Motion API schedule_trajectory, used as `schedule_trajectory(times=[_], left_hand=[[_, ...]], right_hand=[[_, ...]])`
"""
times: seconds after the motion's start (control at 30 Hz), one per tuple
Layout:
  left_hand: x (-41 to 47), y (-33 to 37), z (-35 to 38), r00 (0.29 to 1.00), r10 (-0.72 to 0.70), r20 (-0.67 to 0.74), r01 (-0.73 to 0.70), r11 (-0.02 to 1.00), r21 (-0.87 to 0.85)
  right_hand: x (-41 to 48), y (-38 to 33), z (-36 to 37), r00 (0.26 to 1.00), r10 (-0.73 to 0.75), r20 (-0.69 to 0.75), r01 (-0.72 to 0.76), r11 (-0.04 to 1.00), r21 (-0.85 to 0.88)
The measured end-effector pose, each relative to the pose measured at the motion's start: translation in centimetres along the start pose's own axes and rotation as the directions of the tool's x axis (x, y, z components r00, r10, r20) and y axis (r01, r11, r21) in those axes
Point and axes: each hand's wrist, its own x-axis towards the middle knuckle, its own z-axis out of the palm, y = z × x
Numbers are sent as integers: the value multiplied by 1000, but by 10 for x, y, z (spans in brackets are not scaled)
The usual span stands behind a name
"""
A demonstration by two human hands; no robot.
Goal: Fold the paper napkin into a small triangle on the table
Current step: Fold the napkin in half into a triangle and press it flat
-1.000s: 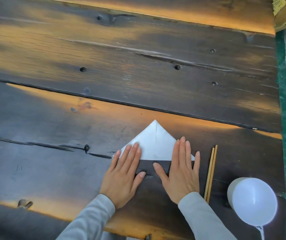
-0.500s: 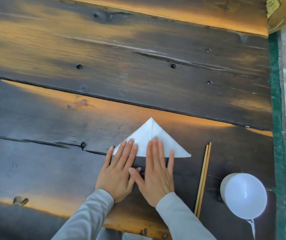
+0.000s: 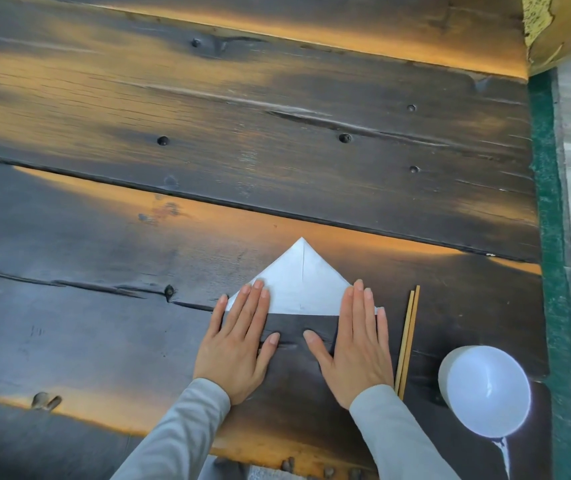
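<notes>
On dark wooden desk [image 3: 104,323]: white triangular paper napkin [image 3: 297,285] pinned under flat, unclenched left hand [image 3: 239,344] and right hand [image 3: 356,344]; best pressed evenly outward along crease.

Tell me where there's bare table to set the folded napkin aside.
Bare: the planks left of the left hand and beyond the napkin. Crowded: right of the right hand, with chopsticks and white bowl by the table edge.

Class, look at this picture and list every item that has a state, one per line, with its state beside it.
paper napkin: folded into a triangle, lying flat, apex pointing away
left hand: open, flat, fingers on the napkin's left corner
right hand: open, flat, fingers on the napkin's right corner
chopsticks: lying side by side on the table
bowl: upright, appears empty
</notes>
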Motion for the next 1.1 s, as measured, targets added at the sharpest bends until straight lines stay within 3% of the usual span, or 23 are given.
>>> schedule_trajectory(times=[0.13, 0.43, 0.57, 0.67, 0.77, 1.1], left_hand=[[-5, 3, 0, 984, -176, -18, 175, 984, -26], [-5, 3, -6, 987, -152, -49, 149, 986, -72], [28, 16, -17, 993, 83, -85, -89, 994, -59], [73, 29, -26, 977, 213, -20, -213, 977, -14], [101, 25, -24, 966, 255, 41, -256, 966, 40], [104, 20, -18, 965, 262, 28, -264, 963, 53]], right_hand=[[0, 1, 0, 1000, -1, -5, 2, 1000, 16], [-1, -2, 2, 1000, 12, -23, -12, 1000, 18], [0, -4, 2, 1000, 6, -28, -6, 1000, 12], [0, -3, 2, 999, -3, -47, 4, 1000, 7], [0, -1, 4, 998, -4, -55, 4, 1000, 14], [-1, -4, -2, 998, -11, -60, 16, 997, 80]])
